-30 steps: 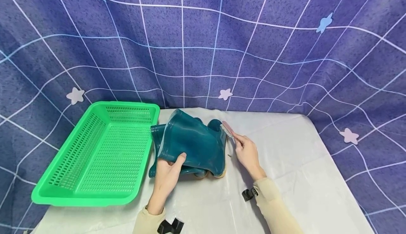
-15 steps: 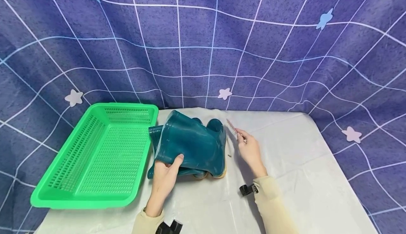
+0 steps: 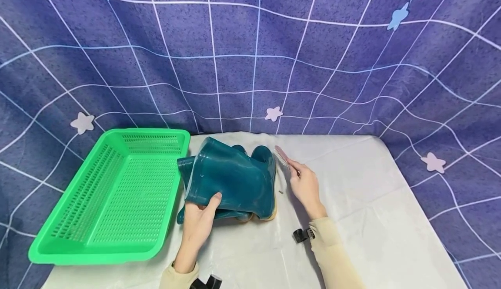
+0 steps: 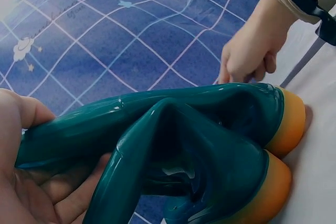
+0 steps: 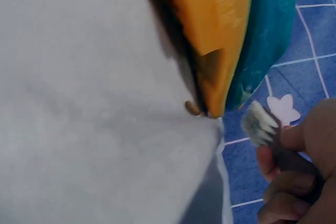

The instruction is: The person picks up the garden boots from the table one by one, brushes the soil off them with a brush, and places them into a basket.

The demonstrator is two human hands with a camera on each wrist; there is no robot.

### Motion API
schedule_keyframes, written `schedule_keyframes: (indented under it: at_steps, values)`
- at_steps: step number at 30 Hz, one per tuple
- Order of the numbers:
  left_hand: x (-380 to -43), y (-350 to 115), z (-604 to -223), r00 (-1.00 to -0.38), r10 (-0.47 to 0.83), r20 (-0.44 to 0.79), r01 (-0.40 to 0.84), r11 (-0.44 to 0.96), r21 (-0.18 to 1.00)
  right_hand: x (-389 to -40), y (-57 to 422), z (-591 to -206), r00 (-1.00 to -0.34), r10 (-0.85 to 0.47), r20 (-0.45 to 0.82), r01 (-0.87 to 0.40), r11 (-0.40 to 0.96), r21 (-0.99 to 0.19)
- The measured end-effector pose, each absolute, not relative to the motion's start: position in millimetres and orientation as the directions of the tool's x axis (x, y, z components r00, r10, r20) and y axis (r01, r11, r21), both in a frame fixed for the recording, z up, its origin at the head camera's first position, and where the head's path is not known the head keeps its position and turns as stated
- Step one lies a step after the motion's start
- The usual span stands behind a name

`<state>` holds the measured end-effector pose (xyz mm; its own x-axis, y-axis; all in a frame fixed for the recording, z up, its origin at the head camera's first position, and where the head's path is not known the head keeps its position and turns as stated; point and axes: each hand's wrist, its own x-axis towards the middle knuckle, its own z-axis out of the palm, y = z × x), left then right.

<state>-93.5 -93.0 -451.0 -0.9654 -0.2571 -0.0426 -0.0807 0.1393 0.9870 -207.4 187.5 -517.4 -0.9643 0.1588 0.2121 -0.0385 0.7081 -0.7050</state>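
Boots [image 3: 232, 180], basket [image 3: 94, 258] on white cloth [image 3: 368, 189]

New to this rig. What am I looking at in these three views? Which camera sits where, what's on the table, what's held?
No machine here: a person works with two bare hands. The wide view comes from a camera worn on the head, looking forward and down. The two closer views come from a camera on each wrist; the small black device by the right cuff is probably one.

On the white-covered table are a green basket and, beside it, a teal upper boot over a matching lower boot. The left hand grips the upper boot near its opening, thumb on top. The right hand holds a pinkish brush, bristles facing the boots. Behind is a blue, star-patterned curtain.
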Motion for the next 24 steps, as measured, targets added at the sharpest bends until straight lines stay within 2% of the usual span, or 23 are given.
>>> schedule_keyframes:
  at_steps: [6, 13, 19, 24]
  values:
    - [-94, -93, -450, -0.967, -0.253, -0.032, -0.066, 0.127, 0.99, -210, 188, -518, -0.967, 0.068, 0.244, -0.14, 0.659, -0.739]
    - [-94, -92, -450, -0.969, -0.244, -0.034, -0.062, 0.108, 0.992, -208, 193, -523, -0.975, 0.15, 0.163, -0.013, 0.695, -0.719]
    - [-93, -94, -451, -0.969, -0.245, -0.041, -0.072, 0.119, 0.99, -210, 187, -526, -0.967, 0.126, 0.222, -0.092, 0.64, -0.763]
    - [-91, -95, -451, -0.969, -0.245, -0.033, -0.066, 0.126, 0.99, -211, 187, -533, -0.976, 0.136, 0.173, -0.035, 0.682, -0.731]
